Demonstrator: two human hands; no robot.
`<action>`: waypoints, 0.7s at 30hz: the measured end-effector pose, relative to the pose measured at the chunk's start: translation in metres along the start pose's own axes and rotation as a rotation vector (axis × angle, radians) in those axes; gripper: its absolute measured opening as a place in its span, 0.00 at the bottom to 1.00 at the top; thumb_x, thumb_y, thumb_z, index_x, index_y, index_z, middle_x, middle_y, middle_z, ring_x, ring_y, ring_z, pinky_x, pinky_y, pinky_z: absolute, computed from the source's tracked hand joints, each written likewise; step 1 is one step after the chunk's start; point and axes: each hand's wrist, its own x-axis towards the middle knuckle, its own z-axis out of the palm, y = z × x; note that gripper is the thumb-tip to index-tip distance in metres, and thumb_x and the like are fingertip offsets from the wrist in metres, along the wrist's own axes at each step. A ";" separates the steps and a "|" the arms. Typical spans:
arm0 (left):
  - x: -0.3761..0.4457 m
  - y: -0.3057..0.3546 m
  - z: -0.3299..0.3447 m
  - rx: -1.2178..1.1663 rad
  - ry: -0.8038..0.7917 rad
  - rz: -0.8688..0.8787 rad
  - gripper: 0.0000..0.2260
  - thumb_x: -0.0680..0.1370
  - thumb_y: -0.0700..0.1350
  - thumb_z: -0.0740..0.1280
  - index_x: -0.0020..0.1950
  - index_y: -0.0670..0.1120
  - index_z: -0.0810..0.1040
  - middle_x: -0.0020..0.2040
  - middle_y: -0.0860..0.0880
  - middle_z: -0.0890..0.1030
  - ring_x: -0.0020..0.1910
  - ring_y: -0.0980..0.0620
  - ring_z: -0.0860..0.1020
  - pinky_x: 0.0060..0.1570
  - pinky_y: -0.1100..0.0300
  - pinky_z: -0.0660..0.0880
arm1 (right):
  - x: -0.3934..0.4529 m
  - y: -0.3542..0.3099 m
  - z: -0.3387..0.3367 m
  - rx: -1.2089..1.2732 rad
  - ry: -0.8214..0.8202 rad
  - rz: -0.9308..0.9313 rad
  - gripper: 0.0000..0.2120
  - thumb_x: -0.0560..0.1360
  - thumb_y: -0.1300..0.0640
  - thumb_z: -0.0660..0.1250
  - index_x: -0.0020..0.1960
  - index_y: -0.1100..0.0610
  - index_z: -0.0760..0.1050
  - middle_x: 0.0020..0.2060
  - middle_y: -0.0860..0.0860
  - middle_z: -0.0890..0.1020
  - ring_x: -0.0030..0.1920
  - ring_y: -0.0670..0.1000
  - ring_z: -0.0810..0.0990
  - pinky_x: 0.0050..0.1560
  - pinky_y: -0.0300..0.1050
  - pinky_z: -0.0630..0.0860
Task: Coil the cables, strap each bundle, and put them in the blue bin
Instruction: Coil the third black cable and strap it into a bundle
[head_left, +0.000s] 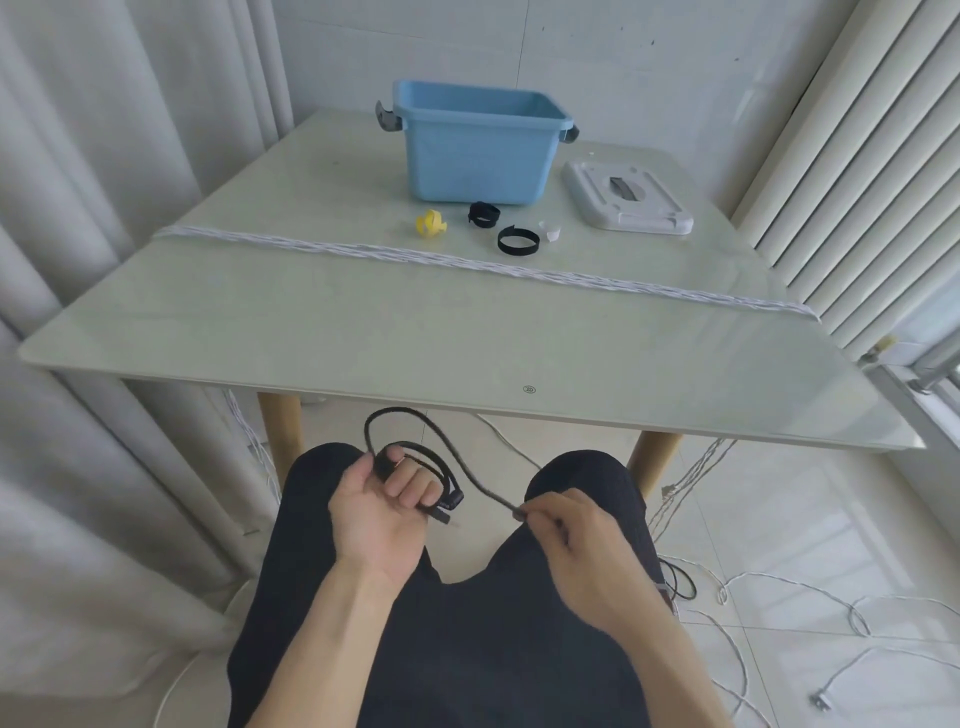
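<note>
Low in the middle of the frame, your left hand (382, 506) has its fingers curled round a few loops of the black cable (447, 462), gripping the small coil over your lap. One wider loop arcs up toward the near edge of the table (363, 322) and runs down to your right hand (566, 540), which pinches the cable between thumb and fingertips. Past that pinch the cable is hidden behind your hand, so you cannot see where it goes. A plug end pokes out just below your left fingers, too blurred to identify.

The blue bin (480, 150) stands open at the upper middle of the frame, on the far part of the table; its inside is only partly visible from this angle. To its right lies its white lid (626, 202), flat on the table. In front of the bin sit the straps: a yellow one (431, 224), two black ones (484, 213) (518, 241), and a small white one (549, 230) that is hard to make out against the tabletop.

A white twisted cable (467, 262) stretches across the table from left to right, both ends dropping over the edges out of sight. More white cables (810, 597) trail across the floor at the lower right, one ending in a plug, and a dark cord shows beside your right knee, partly hidden by your leg.
</note>
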 end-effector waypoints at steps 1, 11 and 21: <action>0.000 -0.001 0.002 0.064 -0.012 0.000 0.15 0.83 0.49 0.53 0.39 0.46 0.68 0.32 0.52 0.56 0.27 0.52 0.57 0.32 0.58 0.59 | 0.000 -0.002 0.005 -0.034 -0.004 0.000 0.12 0.84 0.55 0.59 0.57 0.47 0.80 0.48 0.43 0.78 0.47 0.42 0.77 0.47 0.33 0.72; 0.003 0.013 -0.005 -0.069 0.102 -0.082 0.18 0.83 0.47 0.56 0.32 0.49 0.62 0.26 0.55 0.57 0.20 0.56 0.54 0.19 0.63 0.54 | 0.006 0.011 -0.009 -0.069 0.211 0.318 0.08 0.82 0.55 0.57 0.49 0.47 0.73 0.44 0.47 0.82 0.47 0.55 0.79 0.48 0.51 0.77; 0.001 0.004 0.010 -0.040 0.097 0.109 0.14 0.84 0.51 0.52 0.41 0.47 0.64 0.34 0.50 0.64 0.30 0.50 0.62 0.39 0.56 0.62 | -0.015 -0.022 -0.028 -0.004 -0.262 0.023 0.03 0.75 0.53 0.70 0.48 0.48 0.81 0.36 0.42 0.83 0.37 0.40 0.79 0.39 0.33 0.74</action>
